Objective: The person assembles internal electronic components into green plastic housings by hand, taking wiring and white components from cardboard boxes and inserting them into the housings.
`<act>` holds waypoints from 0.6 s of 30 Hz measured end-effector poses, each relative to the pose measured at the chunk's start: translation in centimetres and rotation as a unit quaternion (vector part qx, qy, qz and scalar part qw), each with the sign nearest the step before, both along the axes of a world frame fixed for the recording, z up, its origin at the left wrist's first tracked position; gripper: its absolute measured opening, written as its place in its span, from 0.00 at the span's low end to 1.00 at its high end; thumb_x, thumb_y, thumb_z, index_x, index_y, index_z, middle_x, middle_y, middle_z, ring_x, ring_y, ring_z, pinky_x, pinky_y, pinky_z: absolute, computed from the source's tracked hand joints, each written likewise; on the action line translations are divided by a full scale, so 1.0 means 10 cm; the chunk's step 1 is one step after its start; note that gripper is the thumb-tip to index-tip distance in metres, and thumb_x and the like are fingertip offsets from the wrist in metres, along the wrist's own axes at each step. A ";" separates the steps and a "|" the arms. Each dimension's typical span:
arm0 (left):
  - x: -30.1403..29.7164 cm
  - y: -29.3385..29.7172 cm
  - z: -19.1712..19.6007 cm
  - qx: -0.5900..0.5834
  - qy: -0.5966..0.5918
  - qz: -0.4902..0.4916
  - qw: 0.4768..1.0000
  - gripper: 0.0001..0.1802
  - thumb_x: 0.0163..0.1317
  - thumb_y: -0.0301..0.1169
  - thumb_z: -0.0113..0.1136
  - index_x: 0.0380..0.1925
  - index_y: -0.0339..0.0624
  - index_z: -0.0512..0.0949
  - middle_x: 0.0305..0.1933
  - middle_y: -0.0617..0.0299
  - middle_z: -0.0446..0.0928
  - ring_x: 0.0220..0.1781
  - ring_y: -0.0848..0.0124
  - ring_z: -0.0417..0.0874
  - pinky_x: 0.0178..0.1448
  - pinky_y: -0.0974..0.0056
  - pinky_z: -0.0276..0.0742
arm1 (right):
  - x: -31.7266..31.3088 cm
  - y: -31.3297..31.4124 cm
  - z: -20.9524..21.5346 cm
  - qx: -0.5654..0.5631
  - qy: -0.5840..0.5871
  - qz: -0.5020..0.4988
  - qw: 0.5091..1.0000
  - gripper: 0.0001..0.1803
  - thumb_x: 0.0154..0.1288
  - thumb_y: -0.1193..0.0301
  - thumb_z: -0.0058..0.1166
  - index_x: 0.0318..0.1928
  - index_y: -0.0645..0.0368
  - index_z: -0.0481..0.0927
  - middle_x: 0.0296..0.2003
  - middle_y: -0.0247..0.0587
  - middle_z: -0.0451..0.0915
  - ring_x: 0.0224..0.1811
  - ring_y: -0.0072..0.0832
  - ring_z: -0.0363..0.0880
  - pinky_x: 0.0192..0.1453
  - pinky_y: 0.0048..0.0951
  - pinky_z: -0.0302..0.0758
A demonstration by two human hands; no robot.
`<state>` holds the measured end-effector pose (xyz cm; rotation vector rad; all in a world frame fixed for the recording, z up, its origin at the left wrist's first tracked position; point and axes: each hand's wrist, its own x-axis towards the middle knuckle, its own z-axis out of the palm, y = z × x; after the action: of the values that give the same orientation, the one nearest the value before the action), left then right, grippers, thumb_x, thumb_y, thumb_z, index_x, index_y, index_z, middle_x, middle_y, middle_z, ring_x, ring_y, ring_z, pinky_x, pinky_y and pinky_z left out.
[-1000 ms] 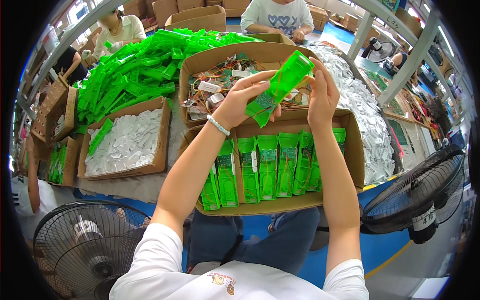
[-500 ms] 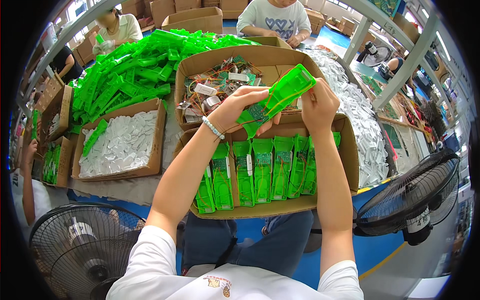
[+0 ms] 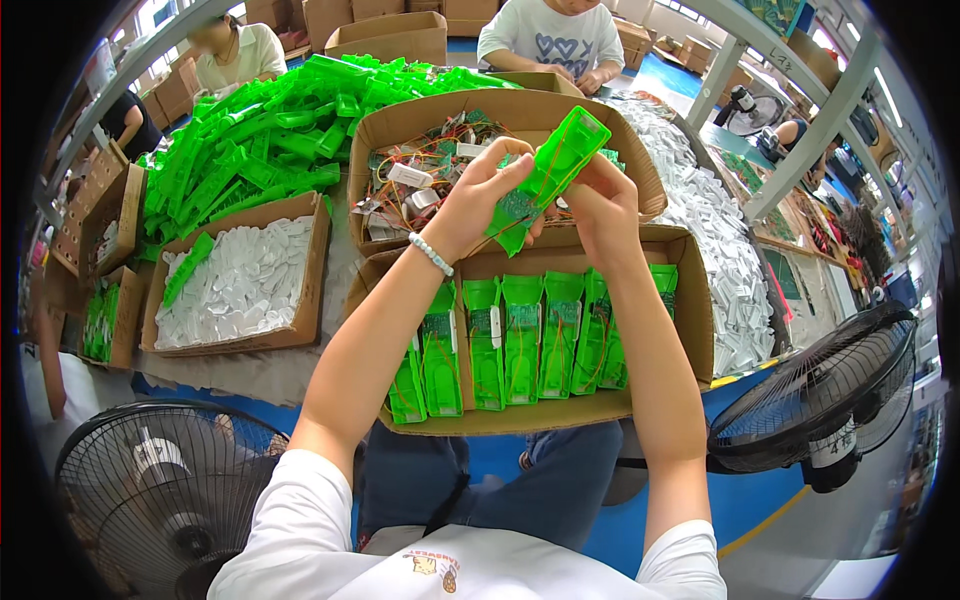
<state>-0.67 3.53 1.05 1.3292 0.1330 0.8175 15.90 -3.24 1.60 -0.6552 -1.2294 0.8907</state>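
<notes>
While the left hand (image 3: pixel 476 203) gripped a green shell (image 3: pixel 568 152) over the parts box (image 3: pixel 430 113), the right hand (image 3: pixel 608 207) curled half-closed at the shell's edge, its hold unclear, in seemingly a fitting step needing steadiness next.

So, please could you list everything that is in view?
Held housing: 1, green, upper centre
Front box: 1, brown, front centre
Boxed housings: several, green, inside it
Wired parts: many, mixed colours, box beyond
Housing pile: many, green, back left
White pieces: many, white, left box
Loose housing: 1, green, atop white pieces
White heap: many, white, right
Near fans: 2, black, either side
Cartons: several, brown, background and left
Co-workers: at least 4, varied clothing, back and left
Floor: 1, blue, below
Left hand: 1, bare, gripping held housing
Right hand: 1, bare, at housing's right side
Trouser legs: 2, blue, below
</notes>
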 end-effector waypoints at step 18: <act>0.04 -0.02 -0.02 0.043 -0.003 0.005 0.999 0.22 0.75 0.43 0.49 0.62 0.44 0.64 0.36 0.55 0.80 0.26 0.69 0.83 0.27 0.66 0.81 | -0.04 0.01 0.00 0.005 0.095 -0.039 0.995 0.16 0.66 0.79 0.58 0.54 0.68 0.77 0.46 0.44 0.83 0.47 0.26 0.80 0.54 0.30 0.75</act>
<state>-0.23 3.38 0.82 1.4083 0.1011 0.8430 15.54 -3.10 1.64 -0.5920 -1.0300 0.8598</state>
